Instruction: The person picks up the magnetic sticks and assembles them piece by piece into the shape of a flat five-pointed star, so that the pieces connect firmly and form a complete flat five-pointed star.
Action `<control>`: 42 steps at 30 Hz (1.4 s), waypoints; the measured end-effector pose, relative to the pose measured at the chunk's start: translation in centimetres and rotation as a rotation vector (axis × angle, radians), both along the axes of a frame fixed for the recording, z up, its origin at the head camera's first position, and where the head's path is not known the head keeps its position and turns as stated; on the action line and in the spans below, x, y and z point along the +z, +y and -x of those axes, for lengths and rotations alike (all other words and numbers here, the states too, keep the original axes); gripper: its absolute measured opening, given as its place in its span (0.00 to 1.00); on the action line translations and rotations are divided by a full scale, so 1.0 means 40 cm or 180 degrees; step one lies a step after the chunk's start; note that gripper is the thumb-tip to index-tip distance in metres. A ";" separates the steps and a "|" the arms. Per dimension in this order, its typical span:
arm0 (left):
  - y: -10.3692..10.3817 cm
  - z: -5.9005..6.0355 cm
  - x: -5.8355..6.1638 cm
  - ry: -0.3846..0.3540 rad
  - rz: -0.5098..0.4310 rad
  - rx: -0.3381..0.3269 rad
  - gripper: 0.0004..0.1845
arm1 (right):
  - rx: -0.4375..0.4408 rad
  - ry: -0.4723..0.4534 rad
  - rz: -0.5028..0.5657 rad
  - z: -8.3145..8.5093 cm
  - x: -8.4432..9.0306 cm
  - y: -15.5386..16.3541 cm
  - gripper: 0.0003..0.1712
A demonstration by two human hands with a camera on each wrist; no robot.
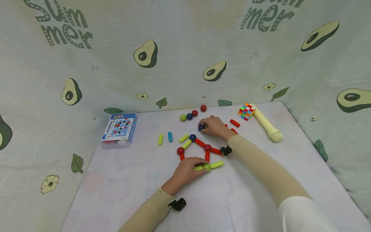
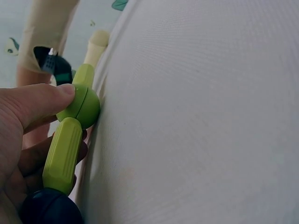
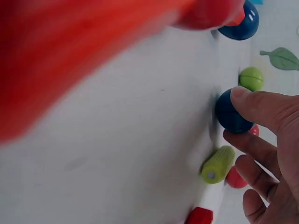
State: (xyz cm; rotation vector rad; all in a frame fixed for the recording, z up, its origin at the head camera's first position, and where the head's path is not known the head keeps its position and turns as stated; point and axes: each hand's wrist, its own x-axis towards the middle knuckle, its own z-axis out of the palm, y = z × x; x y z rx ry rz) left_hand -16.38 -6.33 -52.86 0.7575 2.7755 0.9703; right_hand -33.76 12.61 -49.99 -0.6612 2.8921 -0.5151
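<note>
Far left, green lettering (image 1: 69, 33) reads "Summer"; the box label (image 1: 119, 126) is too small to read. Near centre, the curled left hand (image 1: 186, 169) grips a lime-green ball (image 1: 207, 167); farther away, the right hand's (image 1: 215, 126) thumb and finger pinch a navy ball (image 1: 201, 128).

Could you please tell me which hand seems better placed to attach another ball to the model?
Probably the right hand: it pinches a dark blue ball, while the left hand is occupied holding the model at a green ball.
</note>
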 end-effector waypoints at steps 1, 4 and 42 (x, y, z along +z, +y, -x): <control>0.000 0.000 0.001 0.0000 0.0007 0.0006 0.17 | 0.0000 -0.0012 0.0006 -0.008 -0.001 0.007 0.21; 0.000 -0.001 0.001 -0.0006 0.0021 0.0007 0.16 | -0.0003 -0.0061 0.0021 -0.033 -0.004 0.029 0.21; 0.004 -0.003 0.005 -0.0095 0.0035 0.0057 0.16 | -0.0312 -0.0692 0.1027 -0.277 -0.025 0.262 0.18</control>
